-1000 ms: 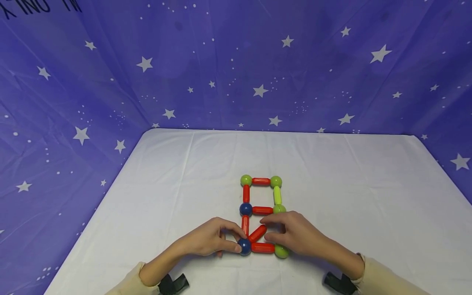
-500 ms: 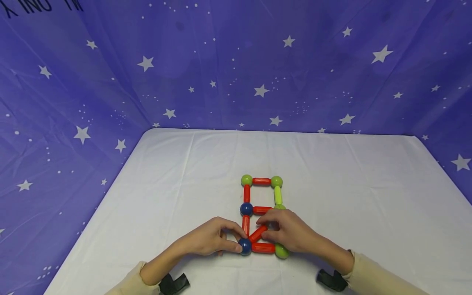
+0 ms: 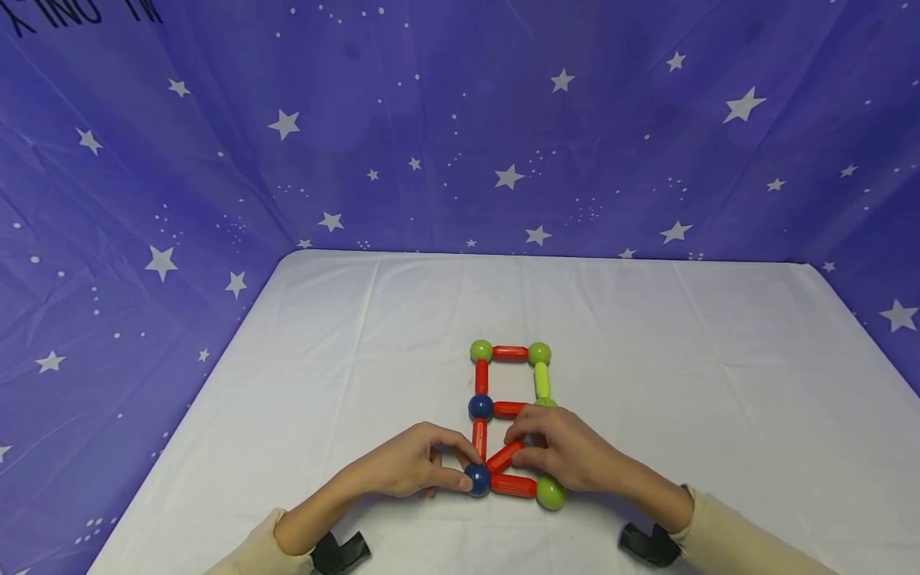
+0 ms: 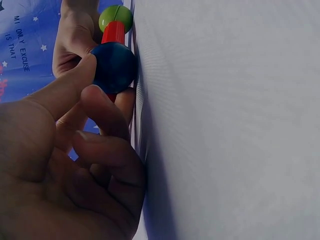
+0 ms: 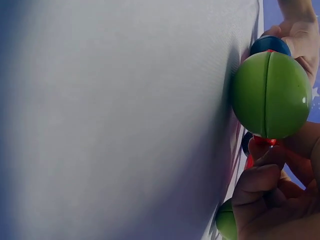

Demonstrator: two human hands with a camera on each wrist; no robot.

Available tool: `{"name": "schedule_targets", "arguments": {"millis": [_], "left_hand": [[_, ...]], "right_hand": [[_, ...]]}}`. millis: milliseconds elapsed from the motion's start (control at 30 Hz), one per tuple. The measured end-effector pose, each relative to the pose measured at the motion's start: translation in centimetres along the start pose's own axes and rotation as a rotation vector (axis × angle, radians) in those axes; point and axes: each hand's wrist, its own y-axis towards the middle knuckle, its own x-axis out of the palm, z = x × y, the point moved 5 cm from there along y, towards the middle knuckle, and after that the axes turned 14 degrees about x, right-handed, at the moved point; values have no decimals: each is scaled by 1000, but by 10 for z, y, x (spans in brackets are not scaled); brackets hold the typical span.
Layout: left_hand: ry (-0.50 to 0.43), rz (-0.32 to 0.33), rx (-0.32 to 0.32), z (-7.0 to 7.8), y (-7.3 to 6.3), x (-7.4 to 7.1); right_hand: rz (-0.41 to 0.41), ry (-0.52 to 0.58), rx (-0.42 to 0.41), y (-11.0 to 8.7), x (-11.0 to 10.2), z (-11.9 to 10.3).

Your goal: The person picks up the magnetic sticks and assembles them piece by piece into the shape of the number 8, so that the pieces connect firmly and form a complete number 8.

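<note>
A flat frame of magnetic rods and balls lies on the white cloth. My left hand pinches the lower-left blue ball between thumb and fingers; the left wrist view shows this blue ball close up. From that ball a diagonal red rod points up and right, and my right hand pinches its far end. A bottom red rod joins the blue ball to the lower-right green ball. This green ball partly hides the right fingertips in the right wrist view.
Above stands a closed square: a second blue ball, two green top balls, red rods and a lime rod. The right hand partly covers the middle-right green ball. A starry purple curtain borders the white table.
My right hand has moved slightly left and its fingers now pinch the diagonal rod. The lower-right green ball has shifted slightly toward the person. My left hand stays on the blue ball.
</note>
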Motion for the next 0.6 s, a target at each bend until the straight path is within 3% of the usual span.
{"name": "schedule_targets", "arguments": {"millis": [600], "left_hand": [[18, 4, -11, -1, 1, 0]], "right_hand": [[23, -1, -34, -5, -6, 1]]}}
